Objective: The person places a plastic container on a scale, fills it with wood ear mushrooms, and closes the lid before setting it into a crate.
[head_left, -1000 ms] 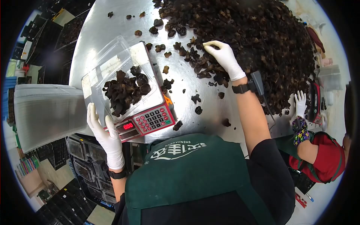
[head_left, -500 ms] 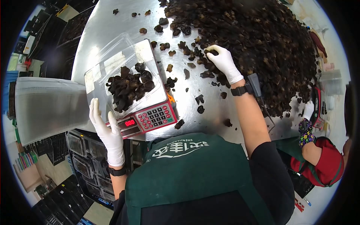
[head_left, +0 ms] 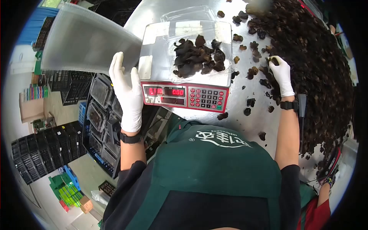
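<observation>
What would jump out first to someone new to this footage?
Probably the huge heap of dark, curled pieces spread over the right of the metal table. Next, the red-framed scale with glowing digits left of it, bearing a smaller dark pile. The white-gloved left hand is beside the scale, the right at the heap's edge.

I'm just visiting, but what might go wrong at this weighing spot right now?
The left hand is close beside the scale, so a nudge might disturb the reading. The dark pieces heaped in the clear tray might spill if it tips. A loose piece near the apron could get brushed off the table.
</observation>
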Motion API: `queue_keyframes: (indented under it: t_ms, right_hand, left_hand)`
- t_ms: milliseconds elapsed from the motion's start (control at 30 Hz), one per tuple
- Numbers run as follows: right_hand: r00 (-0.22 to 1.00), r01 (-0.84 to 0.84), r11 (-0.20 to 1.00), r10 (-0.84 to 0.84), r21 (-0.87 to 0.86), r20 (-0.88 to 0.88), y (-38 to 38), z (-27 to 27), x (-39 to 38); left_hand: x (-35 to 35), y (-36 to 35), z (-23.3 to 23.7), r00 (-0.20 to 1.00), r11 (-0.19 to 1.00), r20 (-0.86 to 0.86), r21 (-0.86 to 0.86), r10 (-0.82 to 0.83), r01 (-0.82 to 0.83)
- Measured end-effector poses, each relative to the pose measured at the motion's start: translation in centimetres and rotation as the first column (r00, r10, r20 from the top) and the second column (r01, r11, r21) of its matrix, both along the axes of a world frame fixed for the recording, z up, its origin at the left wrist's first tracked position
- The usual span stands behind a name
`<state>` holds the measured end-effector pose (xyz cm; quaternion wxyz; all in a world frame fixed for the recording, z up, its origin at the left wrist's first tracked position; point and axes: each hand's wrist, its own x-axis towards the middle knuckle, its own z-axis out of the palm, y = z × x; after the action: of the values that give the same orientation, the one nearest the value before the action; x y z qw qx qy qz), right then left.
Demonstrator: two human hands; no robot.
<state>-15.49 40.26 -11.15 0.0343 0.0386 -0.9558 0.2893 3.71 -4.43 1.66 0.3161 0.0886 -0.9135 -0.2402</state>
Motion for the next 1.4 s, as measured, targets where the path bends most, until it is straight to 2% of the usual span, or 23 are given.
queue_keyframes:
  t_ms: [33,100,167,200,233,333,367,433,500,567,700,733,833,867,933,967,1033,1100,1133,1167,1233,1300,1400]
  right_hand:
    - [1.0,-0.012,0.998,0.012,0.065,-0.01,0.4,-0.6,0.0]
    - [0.995,0.072,0.992,-0.065,-0.104,0.076,0.0,0.3,0.7]
    - [0.997,-0.035,0.931,0.058,-0.364,0.054,-2.0,3.0,1.3]
    - [0.994,-0.062,0.928,0.092,-0.368,0.064,-4.1,5.9,2.1]
    - [0.979,-0.092,0.844,0.172,-0.529,0.105,-6.3,7.9,2.8]
    - [0.911,-0.397,0.78,0.4,-0.483,-0.102,-12.1,11.6,3.7]
    - [0.871,-0.467,0.706,0.47,-0.532,-0.141,-14.1,13.3,4.2]
    - [0.716,-0.692,0.658,0.571,-0.298,-0.401,-17.4,12.7,3.5]
    - [0.663,-0.739,0.637,0.627,-0.22,-0.409,-19.6,11.6,3.7]
    - [0.675,-0.73,0.67,0.678,-0.134,-0.291,-20.6,9.7,3.3]
    - [0.717,-0.697,0.664,0.63,-0.271,-0.3,-19.4,10.5,3.6]
    - [0.743,-0.669,0.641,0.594,-0.376,-0.308,-18.7,10.9,3.4]
    - [0.854,-0.436,0.507,0.495,-0.744,-0.163,-16.0,12.1,2.8]
    - [0.905,-0.334,0.549,0.414,-0.766,-0.098,-15.1,12.4,3.3]
    - [0.948,-0.233,0.523,0.309,-0.82,-0.072,-12.8,10.6,2.8]
    - [0.969,-0.129,0.51,0.248,-0.851,0.002,-11.5,10.1,3.3]
    - [0.989,-0.028,0.615,0.132,-0.788,0.068,-8.2,7.6,4.5]
    - [1.0,0.02,0.845,-0.026,-0.534,-0.002,-5.2,6.3,6.9]
    - [0.987,-0.011,0.964,-0.032,-0.265,-0.156,-2.9,5.0,7.9]
    - [0.952,0.0,1.0,0.008,0.026,-0.306,-0.8,3.7,8.8]
    - [0.96,0.153,0.956,-0.084,0.252,-0.266,1.8,2.2,12.0]
    - [0.981,0.126,0.921,-0.059,0.368,-0.187,4.2,-0.3,14.1]
    - [0.964,0.172,0.969,-0.129,0.175,-0.231,4.8,-1.4,15.7]
  left_hand:
    - [0.2,-0.2,0.0,1.0,1.0,0.006,-0.007,0.014,-0.014]
    - [0.3,-0.1,-0.2,1.0,1.0,0.011,0.021,0.009,-0.01]
    - [0.3,0.6,-0.7,1.0,0.999,0.02,0.048,-0.009,0.008]
    - [0.1,0.9,-1.0,0.999,0.999,0.037,0.045,-0.027,0.026]
    - [-0.2,1.5,-1.2,0.998,0.996,0.03,0.079,-0.054,0.052]
    - [-1.3,3.3,-1.4,0.988,0.978,0.042,0.151,-0.15,0.142]
    - [-1.8,4.2,-0.9,0.982,0.973,0.034,0.146,-0.188,0.181]
    - [-2.7,5.0,-0.6,0.976,0.973,0.051,0.101,-0.212,0.207]
    - [-3.3,5.5,-0.9,0.971,0.971,0.037,0.053,-0.234,0.232]
    - [-3.7,5.9,-1.0,0.967,0.968,0.042,0.029,-0.25,0.249]
    - [-3.5,5.6,-1.1,0.956,0.963,0.126,-0.011,-0.265,0.269]
    - [-3.5,5.6,-1.2,0.958,0.966,0.127,0.01,-0.258,0.259]
    - [-3.7,4.9,-0.8,0.963,0.97,0.115,0.058,-0.242,0.237]
    - [-3.9,4.6,-0.5,0.965,0.966,0.088,0.102,-0.246,0.237]
    - [-4.1,3.8,0.7,0.968,0.957,0.036,0.167,-0.247,0.238]
    - [-4.4,2.8,0.8,0.978,0.976,0.027,0.076,-0.206,0.203]
    - [-4.7,1.8,1.9,0.988,0.981,0.015,0.122,-0.151,0.148]
    - [-4.8,0.2,2.4,0.988,0.979,-0.012,0.131,-0.156,0.156]
    - [-4.9,-0.2,2.6,0.988,0.979,-0.01,0.13,-0.156,0.156]
    - [-4.9,-0.5,2.7,0.987,0.979,-0.009,0.129,-0.159,0.158]
    - [-4.9,-0.4,2.8,0.978,0.969,0.032,0.145,-0.206,0.199]
    - [-5.1,1.5,3.1,0.975,0.968,0.085,0.167,-0.204,0.188]
    - [-6.1,3.2,1.9,0.957,0.956,0.061,0.088,-0.285,0.279]
